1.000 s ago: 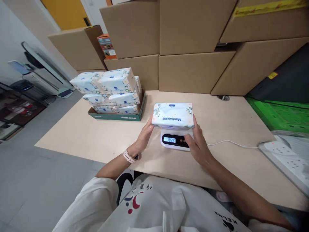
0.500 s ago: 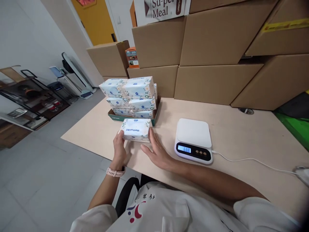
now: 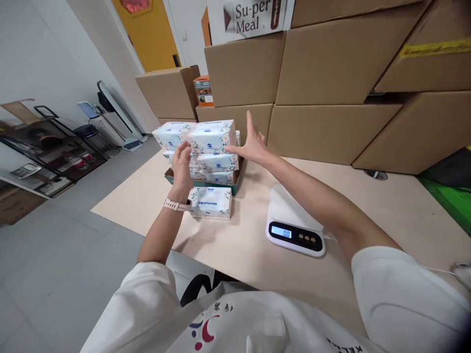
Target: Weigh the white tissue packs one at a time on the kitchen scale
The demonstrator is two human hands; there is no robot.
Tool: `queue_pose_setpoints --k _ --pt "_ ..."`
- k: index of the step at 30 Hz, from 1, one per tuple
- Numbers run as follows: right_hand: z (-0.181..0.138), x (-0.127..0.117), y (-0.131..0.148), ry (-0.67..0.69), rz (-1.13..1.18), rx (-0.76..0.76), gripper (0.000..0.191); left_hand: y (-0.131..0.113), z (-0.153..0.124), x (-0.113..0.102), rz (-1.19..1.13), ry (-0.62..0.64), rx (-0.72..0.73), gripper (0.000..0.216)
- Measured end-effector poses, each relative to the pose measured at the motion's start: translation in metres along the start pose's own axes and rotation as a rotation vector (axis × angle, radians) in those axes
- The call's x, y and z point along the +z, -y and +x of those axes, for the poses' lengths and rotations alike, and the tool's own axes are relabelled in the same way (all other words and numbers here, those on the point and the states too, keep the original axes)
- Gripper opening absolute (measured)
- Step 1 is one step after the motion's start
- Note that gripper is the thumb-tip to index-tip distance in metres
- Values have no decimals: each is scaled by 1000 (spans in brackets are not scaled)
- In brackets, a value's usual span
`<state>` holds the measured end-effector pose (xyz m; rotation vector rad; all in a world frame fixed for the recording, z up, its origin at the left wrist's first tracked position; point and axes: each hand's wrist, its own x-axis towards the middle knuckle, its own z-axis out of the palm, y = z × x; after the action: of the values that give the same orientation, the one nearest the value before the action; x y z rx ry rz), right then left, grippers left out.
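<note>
A stack of white tissue packs with floral print stands in a low green tray (image 3: 221, 188). My right hand (image 3: 253, 142) is open, fingers spread, at the right end of the top front pack (image 3: 212, 137); its thumb seems close to that pack's corner. On the other side, my left hand (image 3: 182, 165) is open with fingers bent, in front of the stack's left packs. Neither hand holds anything. A single tissue pack (image 3: 211, 202) lies on the table in front of the tray. The white kitchen scale (image 3: 295, 239) reads 0.0, partly hidden by my right forearm.
Large cardboard boxes (image 3: 312, 130) line the table's back edge, with a Su-per Meal box (image 3: 250, 19) on top. A white cable (image 3: 437, 270) runs right from the scale. A dark shelf rack (image 3: 40, 142) stands on the floor at left.
Both hands have let go of the single tissue pack and moved up and forward to the stack. That pack stays on the table. The scale's display went from 68.8 to 0.0.
</note>
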<state>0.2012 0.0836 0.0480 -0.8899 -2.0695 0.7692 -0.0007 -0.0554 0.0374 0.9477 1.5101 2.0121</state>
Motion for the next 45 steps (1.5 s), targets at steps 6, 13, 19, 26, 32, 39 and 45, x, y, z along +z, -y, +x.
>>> queue_pose_setpoints --k 6,13,19,26,32,39,45 --pt "41 15 -15 147 27 39 159 7 17 27 -26 -56 -23 38" --pt "38 18 -25 80 251 -112 161 -9 5 19 -82 -31 6 34" --pt "-81 -80 -17 93 332 -210 147 -30 -94 32 -110 435 143 56" --pt "-239 -135 -66 -88 234 231 145 32 -163 81 -82 921 -128 79" --pt "-266 -112 -111 -111 355 340 142 54 -172 100 46 986 -177 93" --pt "-275 -118 -112 -28 334 352 144 76 -177 94 29 970 -237 101" --pt "-309 -112 -91 -410 435 314 78 86 -173 83 -79 824 -321 89"
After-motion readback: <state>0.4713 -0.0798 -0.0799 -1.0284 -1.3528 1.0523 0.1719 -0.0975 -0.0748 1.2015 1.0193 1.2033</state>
